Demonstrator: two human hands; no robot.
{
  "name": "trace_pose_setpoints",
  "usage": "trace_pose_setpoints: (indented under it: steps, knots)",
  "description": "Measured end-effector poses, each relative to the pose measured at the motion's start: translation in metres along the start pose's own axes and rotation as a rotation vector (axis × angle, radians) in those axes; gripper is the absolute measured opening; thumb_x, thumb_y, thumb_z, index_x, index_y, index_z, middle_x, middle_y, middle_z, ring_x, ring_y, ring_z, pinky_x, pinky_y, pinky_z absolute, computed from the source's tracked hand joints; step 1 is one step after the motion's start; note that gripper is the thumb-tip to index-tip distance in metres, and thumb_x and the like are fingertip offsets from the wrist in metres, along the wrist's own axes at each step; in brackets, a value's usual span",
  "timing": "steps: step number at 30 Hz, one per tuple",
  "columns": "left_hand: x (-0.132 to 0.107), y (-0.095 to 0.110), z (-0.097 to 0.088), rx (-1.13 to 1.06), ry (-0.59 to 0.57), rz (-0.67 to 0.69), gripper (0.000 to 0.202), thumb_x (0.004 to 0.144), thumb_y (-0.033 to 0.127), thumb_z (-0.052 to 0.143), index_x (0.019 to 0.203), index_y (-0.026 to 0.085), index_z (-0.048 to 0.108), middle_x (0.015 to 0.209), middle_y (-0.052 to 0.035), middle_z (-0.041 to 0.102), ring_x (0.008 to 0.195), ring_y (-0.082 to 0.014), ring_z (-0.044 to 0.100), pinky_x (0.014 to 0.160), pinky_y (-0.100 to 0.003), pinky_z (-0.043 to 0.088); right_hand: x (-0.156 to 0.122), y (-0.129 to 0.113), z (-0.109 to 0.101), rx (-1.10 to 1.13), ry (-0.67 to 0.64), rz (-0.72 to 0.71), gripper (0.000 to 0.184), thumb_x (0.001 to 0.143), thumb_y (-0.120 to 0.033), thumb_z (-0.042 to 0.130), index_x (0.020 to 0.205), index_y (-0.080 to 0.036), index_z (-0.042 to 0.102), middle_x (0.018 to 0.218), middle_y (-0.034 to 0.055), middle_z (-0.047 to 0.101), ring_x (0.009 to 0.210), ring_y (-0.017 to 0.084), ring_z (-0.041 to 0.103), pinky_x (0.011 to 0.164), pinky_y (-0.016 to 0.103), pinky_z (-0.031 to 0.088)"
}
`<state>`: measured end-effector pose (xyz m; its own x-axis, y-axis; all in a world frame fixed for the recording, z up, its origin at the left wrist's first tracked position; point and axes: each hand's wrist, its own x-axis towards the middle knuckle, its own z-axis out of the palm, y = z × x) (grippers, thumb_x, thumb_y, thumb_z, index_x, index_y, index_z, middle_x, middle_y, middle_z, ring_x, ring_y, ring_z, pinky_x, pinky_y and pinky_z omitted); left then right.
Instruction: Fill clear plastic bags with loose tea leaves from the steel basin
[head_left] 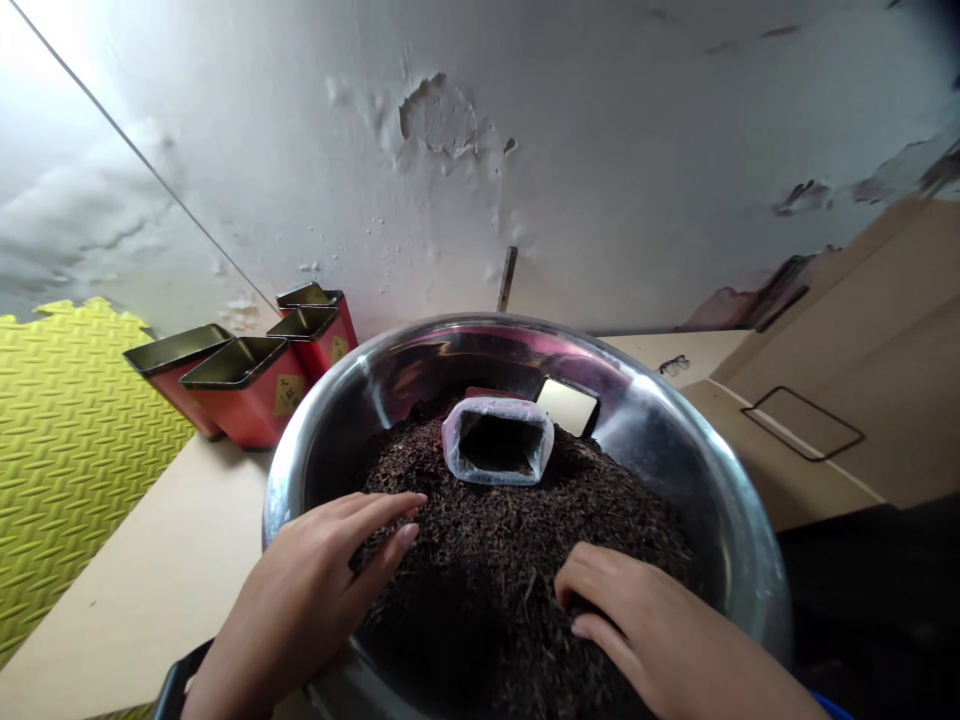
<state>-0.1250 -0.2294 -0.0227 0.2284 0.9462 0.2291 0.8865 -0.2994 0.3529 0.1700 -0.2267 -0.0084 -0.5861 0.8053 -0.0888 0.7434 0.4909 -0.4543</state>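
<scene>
A wide steel basin (750, 520) holds a heap of dark loose tea leaves (480, 540). Over the left part of the heap is my left hand (330, 565), fingers stretched out and thumb apart, holding nothing. My right hand (622, 610) is low at the right of the heap, its fingers loosely curled; a gap shows between thumb and fingers and I see nothing held in it. Beyond both hands, an open plastic bag (452, 447) sits on the leaves with its mouth facing me, dark inside. Behind it a rectangular pale-faced lid (568, 405) leans on the heap.
Several open red tins (247, 405) stand left of the basin on a light tabletop (187, 540). A yellow foam mat (67, 420) lies farther left. On the right are a pair of glasses (673, 365), a cardboard box (885, 340) and a dark rectangular ring (802, 425). A peeling wall (585, 180) stands behind.
</scene>
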Motion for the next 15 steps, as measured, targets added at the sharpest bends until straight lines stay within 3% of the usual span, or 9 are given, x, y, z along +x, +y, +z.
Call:
trace_pose_setpoints:
  steps: [3, 5, 6, 9, 15]
  knots:
    - [0.0007, 0.0006, -0.0004, -0.002, -0.002, 0.014, 0.029, 0.088, 0.043, 0.044, 0.115, 0.039, 0.052, 0.11, 0.0075, 0.062, 0.095, -0.0144, 0.06, 0.08, -0.026, 0.049, 0.0031, 0.0027, -0.0021, -0.069, 0.27, -0.073, 0.027, 0.084, -0.012, 0.043, 0.103, -0.026, 0.057, 0.112, 0.0013, 0.058, 0.101, 0.016, 0.057, 0.089, 0.032, 0.047]
    - [0.0006, 0.0008, -0.0004, 0.002, 0.0, 0.016, 0.029, 0.087, 0.044, 0.044, 0.115, 0.039, 0.052, 0.11, 0.0071, 0.062, 0.095, -0.0147, 0.06, 0.079, -0.026, 0.049, 0.0064, 0.0061, -0.0035, -0.146, 0.484, -0.085, 0.041, 0.086, -0.014, 0.041, 0.125, -0.026, 0.045, 0.134, 0.0034, 0.044, 0.121, 0.02, 0.043, 0.101, 0.036, 0.039]
    - [0.0004, 0.0007, -0.0005, 0.005, 0.001, 0.015, 0.03, 0.087, 0.044, 0.045, 0.115, 0.039, 0.052, 0.11, 0.0069, 0.062, 0.095, -0.0148, 0.06, 0.079, -0.026, 0.049, 0.0079, 0.0076, -0.0037, -0.179, 0.52, -0.086, 0.048, 0.087, -0.013, 0.039, 0.133, -0.027, 0.038, 0.141, 0.0027, 0.036, 0.127, 0.02, 0.036, 0.104, 0.038, 0.035]
    - [0.0, 0.0004, -0.0003, 0.008, 0.003, 0.009, 0.031, 0.087, 0.045, 0.045, 0.116, 0.038, 0.053, 0.11, 0.0054, 0.062, 0.095, -0.0155, 0.06, 0.08, -0.026, 0.049, 0.0098, 0.0095, -0.0014, -0.185, 0.386, -0.093, 0.055, 0.087, -0.009, 0.033, 0.138, -0.03, 0.029, 0.144, -0.0028, 0.031, 0.13, 0.016, 0.031, 0.106, 0.036, 0.033]
    - [0.0042, 0.0032, -0.0018, 0.001, -0.029, 0.012, 0.032, 0.087, 0.045, 0.043, 0.115, 0.034, 0.056, 0.11, 0.0018, 0.063, 0.095, -0.0174, 0.061, 0.081, -0.028, 0.049, 0.0056, 0.0063, 0.0042, -0.095, 0.159, -0.001, 0.045, 0.088, -0.017, 0.035, 0.132, -0.026, 0.043, 0.135, -0.0017, 0.045, 0.122, 0.015, 0.044, 0.104, 0.033, 0.036]
